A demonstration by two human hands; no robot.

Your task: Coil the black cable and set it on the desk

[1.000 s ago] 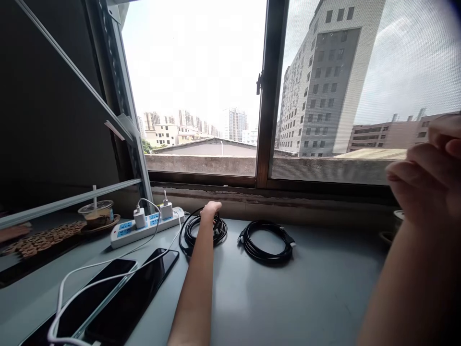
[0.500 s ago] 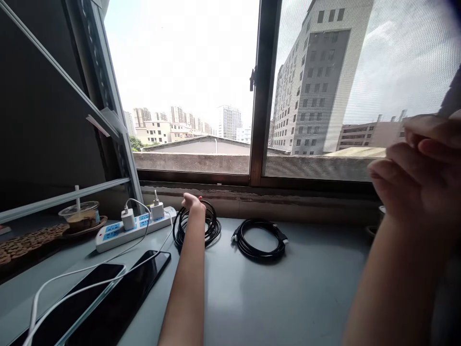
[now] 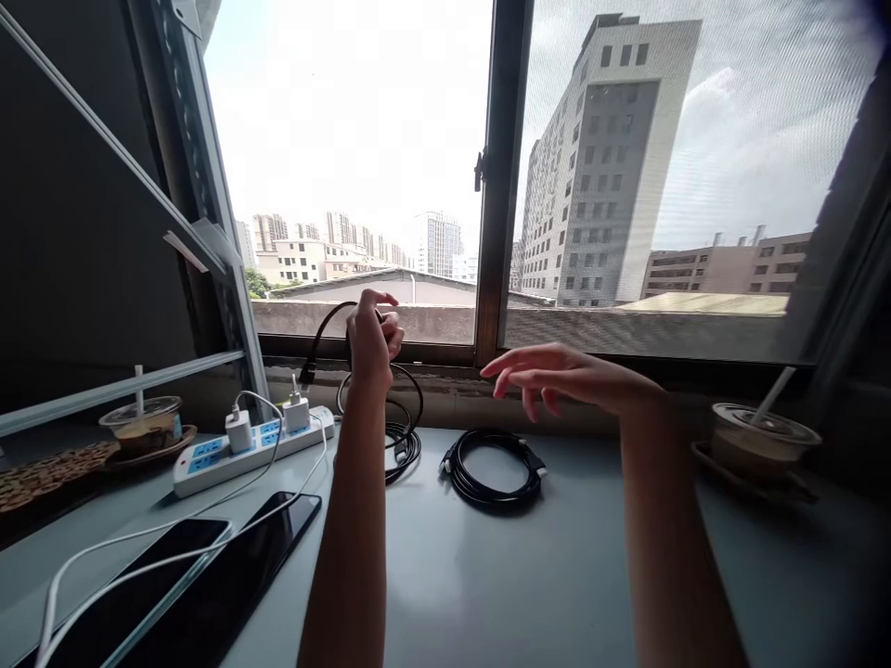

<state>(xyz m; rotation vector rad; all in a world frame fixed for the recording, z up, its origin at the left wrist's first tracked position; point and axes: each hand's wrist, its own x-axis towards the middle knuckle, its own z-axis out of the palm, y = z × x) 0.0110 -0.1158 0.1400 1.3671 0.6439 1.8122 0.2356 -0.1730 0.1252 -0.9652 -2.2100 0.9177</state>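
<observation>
My left hand (image 3: pixel 374 339) is raised before the window sill, its fingers closed round a black cable (image 3: pixel 416 394). One end of that cable arcs out to the left, with a dark plug (image 3: pixel 307 371) hanging from it. Lower down, the rest of the cable lies in loose loops on the table, partly hidden by my left forearm. My right hand (image 3: pixel 557 376) hovers in the air with fingers stretched to the left, holding nothing. Beneath it on the table lies a second coiled black cable (image 3: pixel 496 501), neatly round, with light-tipped connectors at its sides.
A white power strip (image 3: pixel 254 452) with two plugged-in chargers stands at the left. White cords run over two dark phones or tablets (image 3: pixel 264 557). Lidded drink cups stand on saucers at far left (image 3: pixel 149 431) and right (image 3: pixel 758 445). A metal shelf frame (image 3: pixel 229 232) rises at left.
My left hand has lifted, pulling part of the left cable up off the table. My right hand has come down leftward from the upper right, its fingers opening out. The view has shifted slightly.
</observation>
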